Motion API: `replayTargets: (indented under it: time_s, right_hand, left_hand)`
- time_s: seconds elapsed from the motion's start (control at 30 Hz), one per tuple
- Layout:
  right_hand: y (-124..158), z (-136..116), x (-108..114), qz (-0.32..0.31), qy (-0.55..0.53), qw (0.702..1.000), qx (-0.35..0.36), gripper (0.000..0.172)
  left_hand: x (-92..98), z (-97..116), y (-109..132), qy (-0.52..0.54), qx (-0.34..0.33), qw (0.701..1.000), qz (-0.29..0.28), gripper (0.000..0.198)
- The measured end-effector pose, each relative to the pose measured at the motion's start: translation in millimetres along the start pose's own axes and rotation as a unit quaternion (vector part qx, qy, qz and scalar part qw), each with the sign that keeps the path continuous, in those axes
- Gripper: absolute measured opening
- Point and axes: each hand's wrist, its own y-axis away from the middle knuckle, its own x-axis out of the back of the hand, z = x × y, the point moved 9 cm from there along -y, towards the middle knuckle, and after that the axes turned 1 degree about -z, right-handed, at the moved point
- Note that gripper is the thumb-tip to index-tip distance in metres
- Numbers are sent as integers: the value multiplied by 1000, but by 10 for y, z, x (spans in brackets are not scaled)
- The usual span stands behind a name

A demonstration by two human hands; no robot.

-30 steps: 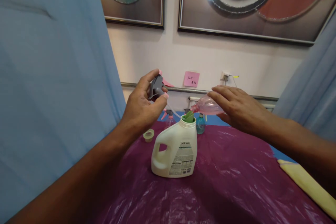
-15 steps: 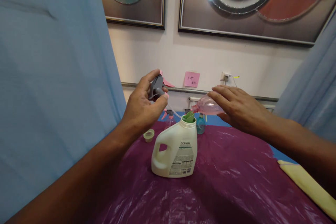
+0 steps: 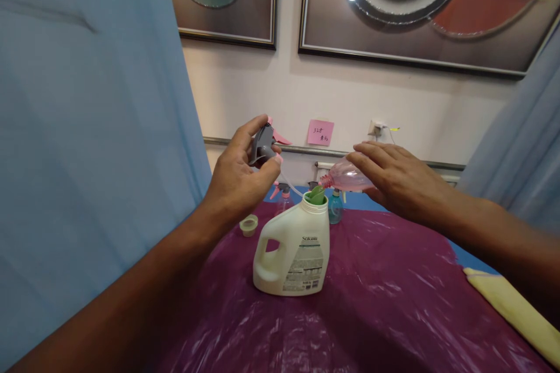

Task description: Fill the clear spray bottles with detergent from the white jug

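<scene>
My left hand (image 3: pixel 236 178) is closed on a grey spray-trigger head (image 3: pixel 262 144) with a pink nozzle, held above the table; its clear dip tube (image 3: pixel 291 184) trails down to the right. My right hand (image 3: pixel 394 178) grips a small pink transparent bottle (image 3: pixel 345 176), tipped on its side with the open neck pointing left over the green spout of a white detergent jug (image 3: pixel 291 250). The jug stands upright on the purple plastic sheet (image 3: pixel 371 303), cap off.
A pale round cap (image 3: pixel 248 225) lies left of the jug. Behind it stand a pink spray bottle (image 3: pixel 283 197) and a teal one (image 3: pixel 335 207). A yellow cloth (image 3: pixel 511 309) lies at the right. Blue curtains hang on both sides; framed pictures are on the wall.
</scene>
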Motion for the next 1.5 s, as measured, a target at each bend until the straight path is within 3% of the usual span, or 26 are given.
replayTargets:
  time_s: [1.5]
  right_hand:
    - [-119,-77,118,2,47,998,41,60]
  left_hand:
    - [-70,-24,-29,17,-14,1000,-10,69]
